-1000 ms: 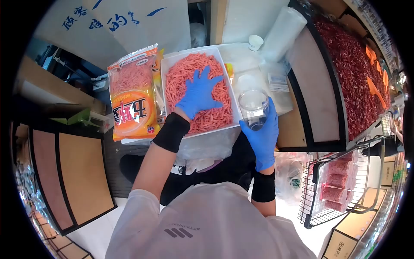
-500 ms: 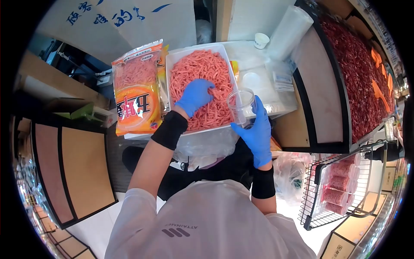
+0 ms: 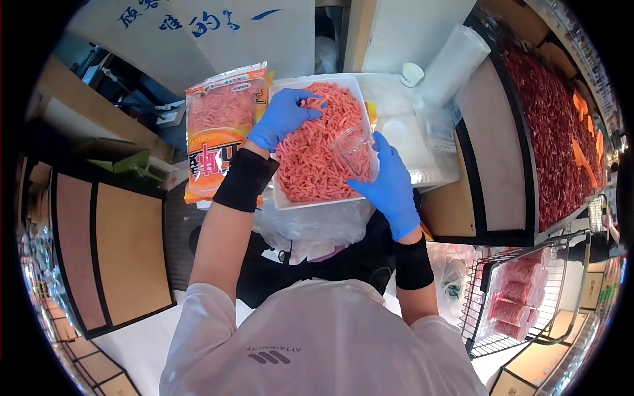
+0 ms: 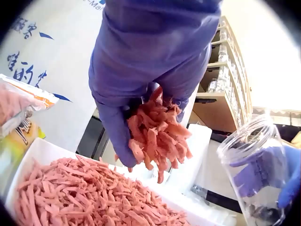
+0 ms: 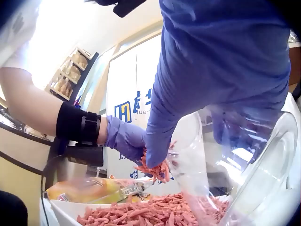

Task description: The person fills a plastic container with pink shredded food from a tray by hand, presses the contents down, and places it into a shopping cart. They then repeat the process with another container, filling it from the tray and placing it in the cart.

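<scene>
Pink shredded strips fill a white tub. Above its upper left part, the blue-gloved left hand holds a clump of strips, its fingers curled round them in the left wrist view. The gloved right hand grips a clear, empty-looking jar between thumb and fingers, tilted over the tub's right side. In the right wrist view the jar's clear wall stands beside the thumb, with the left hand behind.
Left of the tub lies a printed bag of pink strips. To the right are a paper cup, a plastic roll and a bin of dark red pieces. A wire basket with filled jars stands lower right.
The left hand has gone from spread on the strips to raised with a clump, moving up and left. The right hand has brought the jar left over the tub and tilted it.
</scene>
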Available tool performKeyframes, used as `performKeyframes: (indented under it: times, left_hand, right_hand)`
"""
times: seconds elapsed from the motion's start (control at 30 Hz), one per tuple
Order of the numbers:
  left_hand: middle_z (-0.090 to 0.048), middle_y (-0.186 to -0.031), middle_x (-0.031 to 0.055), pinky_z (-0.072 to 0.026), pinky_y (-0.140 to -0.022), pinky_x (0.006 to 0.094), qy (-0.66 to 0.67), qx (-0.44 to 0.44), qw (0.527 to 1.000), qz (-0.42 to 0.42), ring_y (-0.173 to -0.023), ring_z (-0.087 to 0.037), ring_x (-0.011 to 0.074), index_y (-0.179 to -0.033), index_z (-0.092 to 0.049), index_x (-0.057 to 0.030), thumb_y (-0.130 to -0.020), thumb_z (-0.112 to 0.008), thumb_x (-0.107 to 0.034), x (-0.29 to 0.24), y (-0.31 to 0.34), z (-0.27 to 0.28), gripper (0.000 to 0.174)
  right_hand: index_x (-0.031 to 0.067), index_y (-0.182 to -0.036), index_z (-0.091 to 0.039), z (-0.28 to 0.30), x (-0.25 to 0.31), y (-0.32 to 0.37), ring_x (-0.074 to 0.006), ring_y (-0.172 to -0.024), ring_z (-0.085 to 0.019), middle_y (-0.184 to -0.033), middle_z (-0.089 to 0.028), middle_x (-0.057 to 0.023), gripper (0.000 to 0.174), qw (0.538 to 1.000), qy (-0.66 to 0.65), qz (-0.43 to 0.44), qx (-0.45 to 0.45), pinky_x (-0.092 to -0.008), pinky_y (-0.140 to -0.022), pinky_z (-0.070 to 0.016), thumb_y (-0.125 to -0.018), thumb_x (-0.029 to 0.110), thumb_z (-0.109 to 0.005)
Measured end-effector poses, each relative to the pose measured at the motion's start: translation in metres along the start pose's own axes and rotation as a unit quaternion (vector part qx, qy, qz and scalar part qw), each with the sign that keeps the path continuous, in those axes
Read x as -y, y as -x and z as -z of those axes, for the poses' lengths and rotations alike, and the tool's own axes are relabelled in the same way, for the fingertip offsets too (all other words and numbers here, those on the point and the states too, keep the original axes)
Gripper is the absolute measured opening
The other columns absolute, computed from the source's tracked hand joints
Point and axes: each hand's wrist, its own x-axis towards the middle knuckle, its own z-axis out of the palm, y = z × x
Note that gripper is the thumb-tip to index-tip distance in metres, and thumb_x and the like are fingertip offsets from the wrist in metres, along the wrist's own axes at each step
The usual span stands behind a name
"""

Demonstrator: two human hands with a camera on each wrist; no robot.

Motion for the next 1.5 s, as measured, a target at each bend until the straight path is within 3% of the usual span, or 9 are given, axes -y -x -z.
performKeyframes:
  times: [0.23, 0.33, 0.47, 0.63, 0.73, 0.93, 1.27, 1.43, 1.5]
  left_hand:
    - [-0.071, -0.094, 0.0007, -0.0501, -0.072, 0.0220, 0.106, -0.050, 0.990, 0.075, -0.082, -0.063, 0.0067, -0.113, -0.070, -0.0015, -0.085, -0.074, -0.011, -0.057, 0.018, 0.019, 0.030]
    - [-0.071, -0.096, 0.0010, -0.0509, -0.075, 0.0222, 0.183, -0.016, 0.983, -0.005, -0.084, -0.063, 0.0072, -0.114, -0.070, -0.0011, -0.084, -0.074, -0.011, -0.054, 0.020, 0.015, 0.031]
    - [-0.070, -0.096, 0.0012, -0.0509, -0.075, 0.0224, 0.166, 0.010, 0.986, -0.027, -0.083, -0.062, 0.0073, -0.116, -0.069, -0.0021, -0.085, -0.072, -0.011, -0.049, 0.023, 0.000, 0.032]
    - [-0.070, -0.098, 0.0114, -0.0521, -0.081, 0.0305, -0.008, 0.063, 0.998, -0.028, -0.088, -0.066, 0.0179, -0.115, -0.067, -0.0017, -0.081, -0.073, -0.011, -0.056, 0.026, 0.002, 0.036]
    - [-0.068, -0.099, 0.0031, -0.0512, -0.084, 0.0259, -0.066, 0.106, 0.991, -0.050, -0.091, -0.062, 0.0101, -0.121, -0.067, -0.0053, -0.087, -0.066, -0.005, -0.073, 0.028, 0.011, 0.034]
    - [-0.069, -0.105, 0.0055, -0.0498, -0.095, 0.0303, 0.060, 0.128, 0.986, -0.088, -0.099, -0.065, 0.0154, -0.120, -0.066, -0.0044, -0.088, -0.064, -0.002, -0.081, 0.031, 0.013, 0.032]
    - [-0.071, -0.097, 0.0072, -0.0515, -0.083, 0.0277, -0.022, 0.122, 0.988, -0.093, -0.091, -0.065, 0.0145, -0.112, -0.069, -0.0022, -0.089, -0.065, -0.008, -0.085, 0.033, 0.020, 0.024]
    - [-0.071, -0.088, 0.0071, -0.0516, -0.075, 0.0254, 0.058, 0.029, 0.998, 0.018, -0.079, -0.064, 0.0122, -0.109, -0.070, 0.0000, -0.089, -0.070, -0.018, -0.097, 0.039, 0.028, 0.027]
    - [-0.071, -0.096, 0.0081, -0.0520, -0.078, 0.0258, 0.039, 0.013, 0.999, -0.026, -0.085, -0.065, 0.0130, -0.112, -0.070, -0.0018, -0.090, -0.068, -0.017, -0.081, 0.030, 0.023, 0.027]
  right_hand:
    - [0.0045, -0.147, -0.032, -0.027, 0.005, -0.028, -0.0380, -0.115, -0.057, -0.130, -0.054, -0.0222, 0.105, 0.999, -0.023, -0.001, 0.046, -0.0440, -0.094, -0.0484, -0.063, 0.036, -0.087]
    - [0.0028, -0.146, -0.032, -0.036, 0.006, -0.034, -0.0364, -0.119, -0.056, -0.130, -0.054, -0.0232, 0.107, 0.996, -0.068, -0.004, 0.061, -0.0428, -0.096, -0.0479, -0.062, 0.038, -0.088]
    - [0.0006, -0.146, -0.032, -0.042, 0.009, -0.035, -0.0353, -0.118, -0.057, -0.128, -0.056, -0.0240, 0.109, 0.995, -0.086, 0.007, 0.054, -0.0419, -0.096, -0.0479, -0.061, 0.039, -0.089]
    - [-0.0005, -0.145, -0.033, -0.043, 0.009, -0.034, -0.0365, -0.117, -0.057, -0.126, -0.056, -0.0243, 0.109, 0.989, -0.137, 0.011, 0.050, -0.0422, -0.096, -0.0474, -0.060, 0.037, -0.090]
    - [-0.0019, -0.145, -0.034, -0.036, 0.014, -0.035, -0.0283, -0.127, -0.054, -0.140, -0.051, -0.0195, 0.106, 0.988, -0.145, 0.004, 0.058, -0.0372, -0.104, -0.0450, -0.063, 0.031, -0.092]
    - [-0.0003, -0.146, -0.034, -0.040, 0.014, -0.036, -0.0311, -0.124, -0.054, -0.133, -0.053, -0.0213, 0.107, 0.981, -0.191, 0.038, 0.008, -0.0398, -0.102, -0.0456, -0.061, 0.030, -0.091]
    - [-0.0001, -0.146, -0.035, -0.038, 0.014, -0.038, -0.0324, -0.124, -0.054, -0.135, -0.052, -0.0222, 0.105, 0.977, -0.205, 0.051, 0.003, -0.0396, -0.102, -0.0450, -0.062, 0.031, -0.090]
    - [0.0038, -0.147, -0.035, -0.032, 0.012, -0.034, -0.0333, -0.124, -0.053, -0.135, -0.051, -0.0217, 0.101, 0.979, -0.193, 0.061, 0.013, -0.0402, -0.102, -0.0447, -0.064, 0.027, -0.089]
    - [0.0044, -0.147, -0.035, -0.028, 0.014, -0.033, -0.0339, -0.124, -0.053, -0.136, -0.051, -0.0208, 0.101, 0.982, -0.176, 0.065, 0.027, -0.0407, -0.102, -0.0449, -0.064, 0.027, -0.088]
